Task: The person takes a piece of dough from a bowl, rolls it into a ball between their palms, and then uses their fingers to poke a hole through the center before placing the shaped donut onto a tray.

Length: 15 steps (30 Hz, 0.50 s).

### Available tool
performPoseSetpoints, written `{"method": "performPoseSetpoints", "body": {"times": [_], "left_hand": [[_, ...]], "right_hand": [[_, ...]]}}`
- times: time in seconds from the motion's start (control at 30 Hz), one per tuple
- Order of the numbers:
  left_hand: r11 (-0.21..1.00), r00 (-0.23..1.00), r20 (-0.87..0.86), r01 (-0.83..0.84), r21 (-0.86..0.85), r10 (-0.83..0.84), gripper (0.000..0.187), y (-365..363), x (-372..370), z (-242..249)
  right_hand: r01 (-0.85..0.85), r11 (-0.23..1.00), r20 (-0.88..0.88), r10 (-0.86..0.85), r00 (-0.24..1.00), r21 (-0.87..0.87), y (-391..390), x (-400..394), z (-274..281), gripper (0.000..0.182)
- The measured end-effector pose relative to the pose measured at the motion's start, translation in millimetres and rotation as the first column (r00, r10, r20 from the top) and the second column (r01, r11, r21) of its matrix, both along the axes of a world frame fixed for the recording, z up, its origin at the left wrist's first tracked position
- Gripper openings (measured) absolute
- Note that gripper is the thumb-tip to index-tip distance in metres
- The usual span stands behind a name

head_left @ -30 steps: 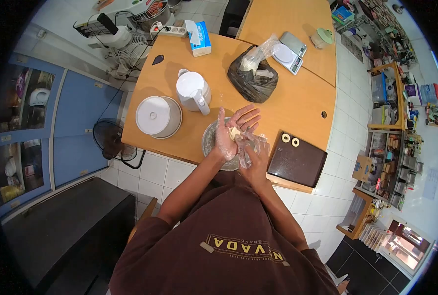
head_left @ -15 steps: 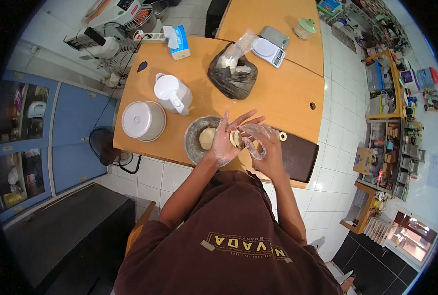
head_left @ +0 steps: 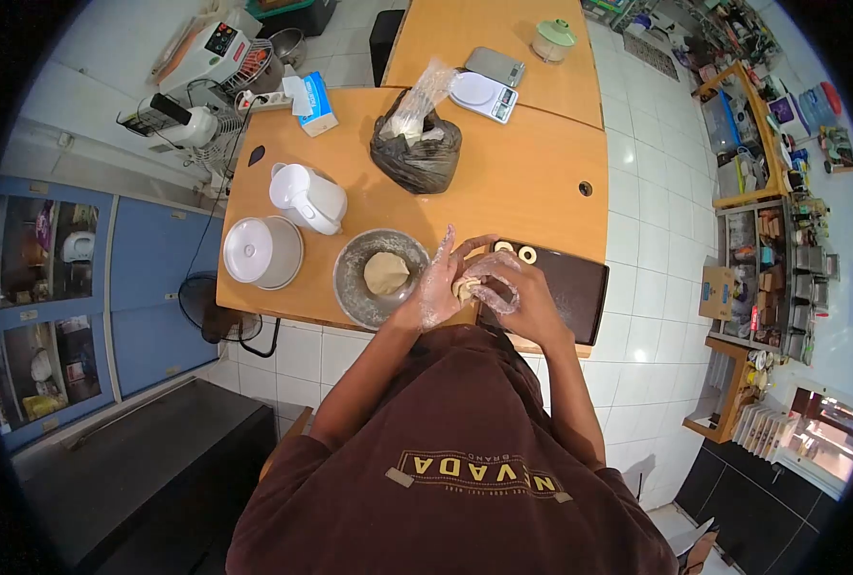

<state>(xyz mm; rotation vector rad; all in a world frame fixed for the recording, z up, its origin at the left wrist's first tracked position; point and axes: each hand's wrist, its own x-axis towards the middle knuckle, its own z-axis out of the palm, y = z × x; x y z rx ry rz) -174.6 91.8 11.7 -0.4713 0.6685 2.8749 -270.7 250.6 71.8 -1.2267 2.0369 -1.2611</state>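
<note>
A small pale piece of dough [head_left: 464,288] sits between my two flour-dusted hands, close to the table's front edge. My left hand [head_left: 436,290] supports it against the palm and fingers, its thumb pointing up. From the other side, the curled thumb and fingers of my right hand [head_left: 519,292] press on the dough; some fingertips overlap and are hard to separate. Left of my hands stands a metal bowl [head_left: 351,299] with a larger ball of dough [head_left: 386,274] inside. Under and beyond my right hand lies a dark baking tray [head_left: 572,292], with ring-shaped dough pieces [head_left: 528,255] at its far left corner.
A white lidded container [head_left: 264,252] and a white pitcher [head_left: 309,198] stand left of the bowl. Farther back on the table [head_left: 541,172] are a black plastic bag [head_left: 417,161], a white kitchen scale [head_left: 484,95], a tissue box [head_left: 317,105] and a green-lidded jar [head_left: 553,42].
My hands have come closer together, and my right fingers now close round the dough piece. The view has shifted, showing more of the bowl and tray.
</note>
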Motion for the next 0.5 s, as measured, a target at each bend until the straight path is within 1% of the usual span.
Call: {"method": "performPoseSetpoints", "body": {"times": [0.03,0.07,0.13,0.17,0.2,0.27,0.3,0.4,0.5], "left_hand": [[0.999,1.0,0.015,-0.001,-0.035,0.002,0.074,4.4,-1.9,9.1],[0.998,1.0,0.031,-0.002,-0.069,0.004,0.073,9.0,-3.0,15.0],[0.996,0.997,-0.07,-0.031,-0.089,0.025,0.061,14.7,-1.3,4.7],[0.994,0.992,-0.121,-0.045,-0.098,0.033,0.055,16.5,0.1,0.0],[0.97,0.99,-0.132,-0.082,-0.228,0.053,0.049,19.4,1.8,6.9],[0.868,0.983,-0.162,-0.15,-0.473,0.082,0.041,26.1,4.8,26.2],[0.811,0.98,-0.159,-0.192,-0.552,0.123,0.045,29.2,2.8,26.3],[0.736,0.971,-0.213,-0.224,-0.639,0.111,0.042,36.4,2.7,32.0],[0.595,0.965,-0.238,-0.257,-0.762,0.112,0.039,40.7,-0.1,38.9]], "right_hand": [[0.017,1.0,0.059,-0.018,0.998,0.013,4.6,-1.1,1.4,0.028],[0.052,0.996,0.001,-0.052,0.999,-0.067,8.2,-3.6,-1.4,0.029],[0.106,0.967,-0.111,-0.135,0.985,-0.232,9.6,-10.8,0.0,0.032],[0.2,0.963,-0.05,-0.212,0.976,-0.178,17.5,-9.9,5.1,0.027],[0.259,0.95,-0.01,-0.265,0.964,-0.177,21.8,-9.8,3.6,0.026],[0.378,0.911,0.07,-0.371,0.926,-0.167,29.9,-9.2,-5.8,0.024],[0.39,0.904,0.145,-0.368,0.918,-0.176,33.2,-8.1,-10.3,0.024],[0.424,0.888,0.3,-0.362,0.882,-0.177,42.4,-0.7,-17.8,0.023],[0.488,0.834,0.641,-0.23,0.732,-0.257,44.5,7.4,-18.3,0.023]]}}
